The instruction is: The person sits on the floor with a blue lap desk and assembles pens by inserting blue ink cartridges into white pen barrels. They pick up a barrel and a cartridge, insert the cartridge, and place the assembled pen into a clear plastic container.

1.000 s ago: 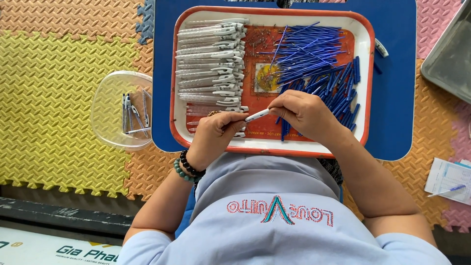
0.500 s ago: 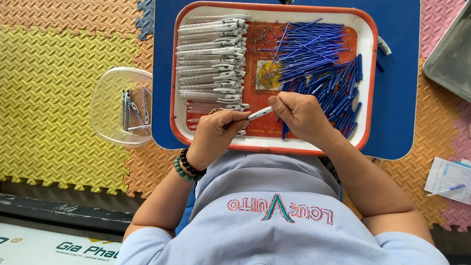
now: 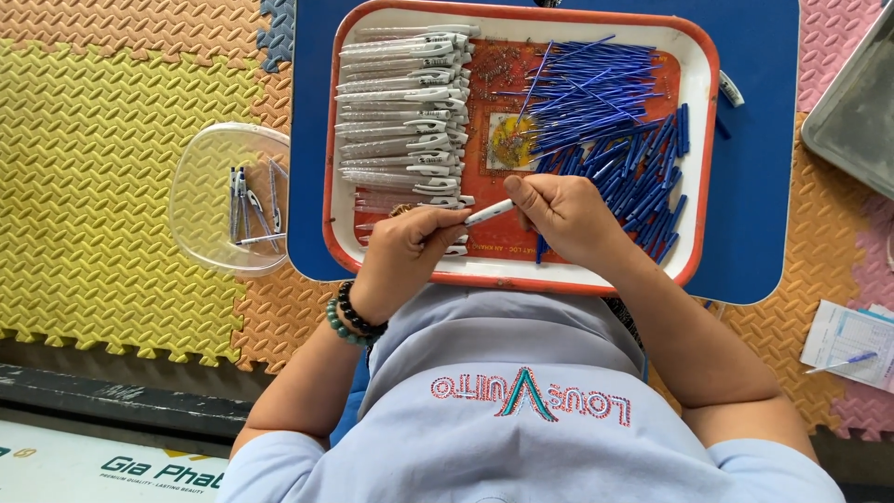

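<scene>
Bright foam mats (image 3: pixel 112 140) surround a red-rimmed tray (image 3: pixel 706 140) at frame centre. Over its lower edge, the left hand (image 3: pixel 410 251) and right hand (image 3: pixel 563 219) both pinch one white pen barrel (image 3: pixel 489 212); assembly appears under way, with blue refills (image 3: pixel 596 102) just beside, likely needing careful alignment.

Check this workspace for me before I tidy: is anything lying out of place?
One white pen part lies on the blue board, outside the tray; a pen sits on papers at right.
</scene>
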